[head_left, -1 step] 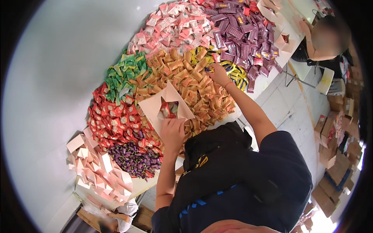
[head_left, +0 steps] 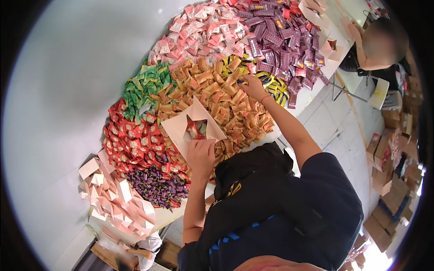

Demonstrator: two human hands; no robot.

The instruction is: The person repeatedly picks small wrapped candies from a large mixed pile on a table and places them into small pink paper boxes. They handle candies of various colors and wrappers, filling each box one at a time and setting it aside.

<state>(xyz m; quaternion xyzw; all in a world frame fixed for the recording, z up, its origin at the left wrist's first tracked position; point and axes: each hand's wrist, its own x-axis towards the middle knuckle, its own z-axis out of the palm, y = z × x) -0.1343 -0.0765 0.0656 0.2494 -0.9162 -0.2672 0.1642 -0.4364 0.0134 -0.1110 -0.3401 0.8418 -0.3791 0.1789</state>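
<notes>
My left hand is closed on the near edge of a pale pink paper box. Its flaps stand up, and a red-wrapped candy shows inside among other wrapped pieces. My right hand reaches farther off to the right, fingers pinched on a small yellow-and-blue packet. Beneath that hand, the heap of tan-wrapped candies meets the yellow-and-blue packets. The box is held over the tan heap, hiding part of it.
Around lie heaps of purple packets, pink-and-white packets, green packets, red candies and small dark purple candies. Folded pink boxes fill the near left. One person is at right, another at lower left.
</notes>
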